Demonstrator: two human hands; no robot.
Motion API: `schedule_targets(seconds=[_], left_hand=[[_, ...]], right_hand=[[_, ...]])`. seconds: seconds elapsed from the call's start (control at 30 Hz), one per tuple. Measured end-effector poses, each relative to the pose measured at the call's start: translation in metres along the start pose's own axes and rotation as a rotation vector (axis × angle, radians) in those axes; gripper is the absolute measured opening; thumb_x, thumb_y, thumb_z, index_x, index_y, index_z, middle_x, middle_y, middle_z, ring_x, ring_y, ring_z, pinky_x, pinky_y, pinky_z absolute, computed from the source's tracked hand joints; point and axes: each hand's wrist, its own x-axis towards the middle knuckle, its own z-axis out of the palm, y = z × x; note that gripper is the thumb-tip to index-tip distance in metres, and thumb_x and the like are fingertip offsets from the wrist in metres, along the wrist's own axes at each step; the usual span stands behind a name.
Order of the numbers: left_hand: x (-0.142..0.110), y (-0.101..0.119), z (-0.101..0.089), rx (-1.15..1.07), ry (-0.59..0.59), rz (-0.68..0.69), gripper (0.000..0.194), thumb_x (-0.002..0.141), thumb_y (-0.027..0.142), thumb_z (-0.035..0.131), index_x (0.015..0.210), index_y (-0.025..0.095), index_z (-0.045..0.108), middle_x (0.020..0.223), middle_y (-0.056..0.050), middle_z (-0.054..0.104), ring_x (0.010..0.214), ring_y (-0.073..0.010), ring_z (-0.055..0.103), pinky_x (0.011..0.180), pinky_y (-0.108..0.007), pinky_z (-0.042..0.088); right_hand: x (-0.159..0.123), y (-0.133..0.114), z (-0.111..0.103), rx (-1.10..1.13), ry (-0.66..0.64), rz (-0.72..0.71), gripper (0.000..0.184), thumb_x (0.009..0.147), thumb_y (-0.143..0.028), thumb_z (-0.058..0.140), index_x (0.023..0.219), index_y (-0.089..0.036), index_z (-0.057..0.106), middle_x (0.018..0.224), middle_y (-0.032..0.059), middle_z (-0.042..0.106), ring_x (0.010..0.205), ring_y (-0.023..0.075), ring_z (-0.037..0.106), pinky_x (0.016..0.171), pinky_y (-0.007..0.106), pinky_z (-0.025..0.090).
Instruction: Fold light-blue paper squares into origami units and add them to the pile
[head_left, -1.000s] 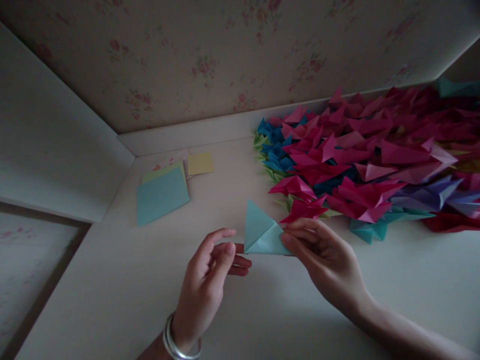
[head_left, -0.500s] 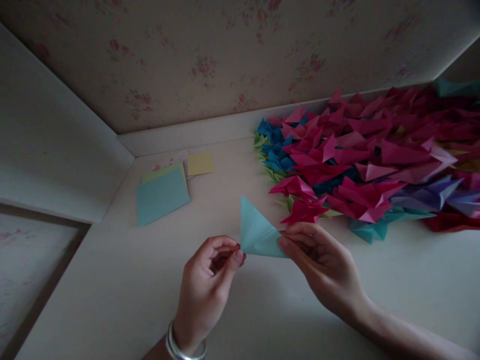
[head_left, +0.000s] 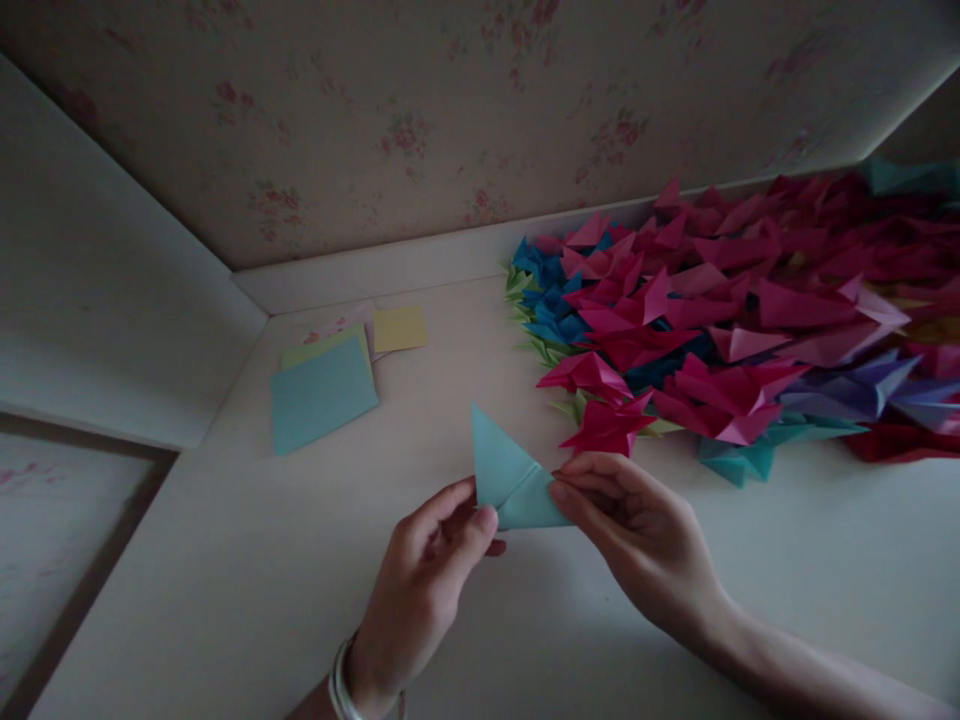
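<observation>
A light blue sheet of origami paper (head_left: 508, 470), folded into a triangle with a crease down its middle, is held above the white table (head_left: 315, 600). My left hand (head_left: 435, 570) pinches its lower left corner, thumb in front and fingers behind. On the other side, my right hand (head_left: 637, 530) grips the right corner between thumb and fingertips. The part of the paper under my right fingers is hidden. Just beyond my right hand lies a dark pink folded paper piece (head_left: 611, 425).
A large heap of folded paper pieces (head_left: 735, 310), mostly pink with blue, green, purple and teal ones, covers the back right. At the left lie a light blue sheet (head_left: 326, 395), a green sheet (head_left: 300, 350) and a small yellow sheet (head_left: 401, 328). Floral wallpaper (head_left: 450, 120) rises behind.
My left hand has shifted right and slightly down, its thumb now further onto the paper. The paper has dropped a little and moved slightly left; my right hand keeps its pinch.
</observation>
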Motion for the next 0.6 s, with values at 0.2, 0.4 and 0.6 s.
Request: schedule_targets(seconds=[0.2,0.4,0.6], left_hand=[[0.0002,-0.0054,-0.0001,0.144,0.033,0.022,0.023,0.091,0.038,0.065,0.084,0.018,0.074,0.074,-0.003,0.077,0.074,-0.0184,0.074,0.068,-0.023,0.058],[-0.0037,-0.0032,0.0027,0.238,0.097,0.091,0.024,0.092,0.037,0.063,0.080,0.019,0.072,0.070,-0.003,0.077,0.068,-0.0174,0.074,0.062,-0.020,0.056],[-0.0054,-0.0021,0.0044,0.308,0.077,0.122,0.024,0.092,0.033,0.061,0.076,0.018,0.072,0.067,-0.002,0.076,0.065,-0.0172,0.073,0.060,-0.019,0.054]], right_hand=[[-0.0028,0.0007,0.0022,-0.028,-0.030,0.003,0.006,0.089,-0.026,0.071,0.091,-0.023,0.065,0.082,0.0008,0.070,0.075,0.0135,0.068,0.064,0.020,0.053],[-0.0021,-0.0001,0.0032,0.016,-0.121,0.076,0.025,0.085,-0.030,0.076,0.103,-0.023,0.060,0.085,0.0001,0.069,0.078,0.0151,0.067,0.066,0.022,0.053],[-0.0035,-0.0008,0.0034,-0.101,-0.250,0.223,0.044,0.080,-0.034,0.079,0.114,-0.023,0.054,0.081,0.0012,0.071,0.070,0.0170,0.066,0.057,0.025,0.048]])
